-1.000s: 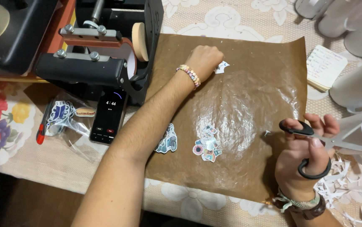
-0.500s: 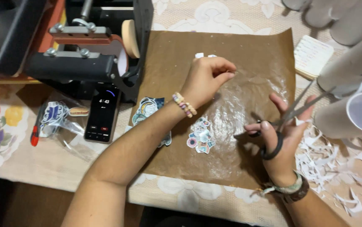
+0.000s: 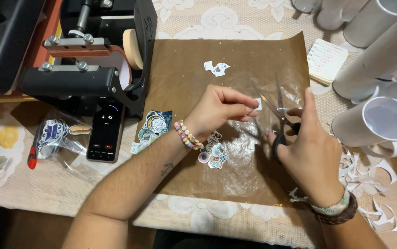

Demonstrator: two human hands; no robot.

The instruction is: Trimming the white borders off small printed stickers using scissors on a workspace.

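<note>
Nearest the camera, the right hand (image 3: 310, 157) grips black-handled scissors (image 3: 277, 115) with fingers through the loops, the blades parted and pointing away across the brown parchment sheet (image 3: 235, 60). The left hand (image 3: 219, 110) is closed in a pinch on a small white paper scrap (image 3: 258, 104), held just beside the blade tips. With the fingertips that close to the open blades, a nick looks like the chief risk, and a scrap so small could slip from the pinch or be cut crooked. Under the left wrist, a colourful cut-out sticker (image 3: 213, 154) lies loose on the sheet, and another blue and white sticker (image 3: 154, 127) sits at its left edge; a sweep of the forearm could push either off. White paper trimmings (image 3: 369, 168) litter the lace tablecloth (image 3: 198, 216) to the right, where a dropped scrap would be hard to pick out. Farther off, a phone showing a timer (image 3: 106, 131) lies beside a black mug heat press (image 3: 92, 60), and white mugs (image 3: 382, 124) crowd the right side, within reach of a careless elbow.
</note>
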